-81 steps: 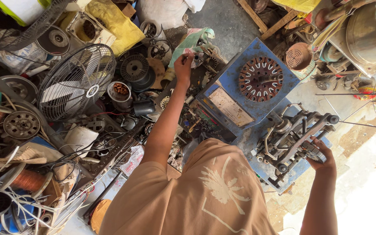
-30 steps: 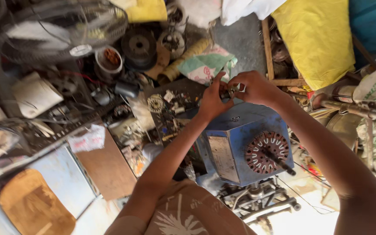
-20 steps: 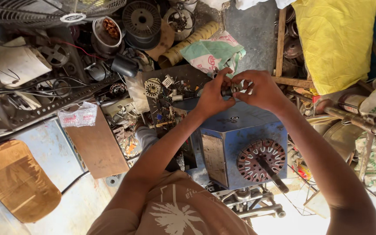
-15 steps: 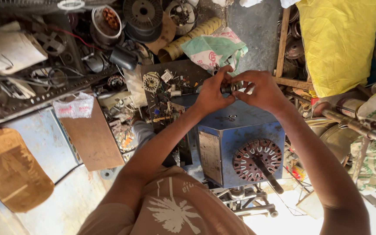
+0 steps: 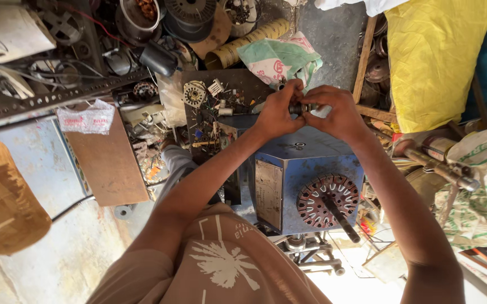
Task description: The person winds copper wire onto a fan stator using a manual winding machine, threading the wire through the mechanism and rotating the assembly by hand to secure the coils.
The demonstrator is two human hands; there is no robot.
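Blue machine (image 5: 305,169): standing below your hands, a slotted round stator (image 5: 328,201) with a shaft showing on its face.
Left hand (image 5: 277,112): you are closing its fingers on the small metal part (image 5: 298,107).
Right hand (image 5: 339,112): you are pinching the same part's other end.
Small metal part: sitting between both hands, above the machine's top.

The person wears a tan T-shirt (image 5: 226,264) with short sleeves. A white palm tree picture (image 5: 221,263) and some thin white lines are printed on it. Both arms are bare from the sleeves up to the left hand (image 5: 277,112) and the right hand (image 5: 339,112), with no gloves.
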